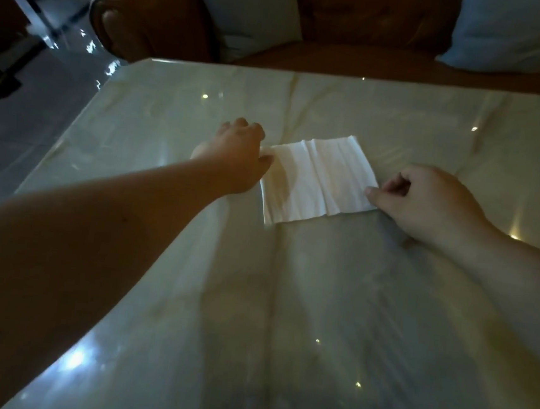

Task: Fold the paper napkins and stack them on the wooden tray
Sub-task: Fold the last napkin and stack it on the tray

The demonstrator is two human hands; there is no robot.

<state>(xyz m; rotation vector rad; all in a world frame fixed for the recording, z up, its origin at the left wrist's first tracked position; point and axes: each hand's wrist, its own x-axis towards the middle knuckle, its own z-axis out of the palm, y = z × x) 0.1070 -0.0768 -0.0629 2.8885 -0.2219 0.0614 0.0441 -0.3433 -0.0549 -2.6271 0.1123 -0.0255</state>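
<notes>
A white paper napkin lies flat on the glossy marble table, creased in vertical lines. My left hand rests at its left edge, fingers curled and thumb touching the paper's upper left corner. My right hand sits at the right edge, thumb and forefinger pinching the napkin's near right corner. No wooden tray is in view.
Beyond the table's far edge stands a brown leather sofa with two pale cushions, one at centre and one at right. The table's left edge drops to a dark tiled floor.
</notes>
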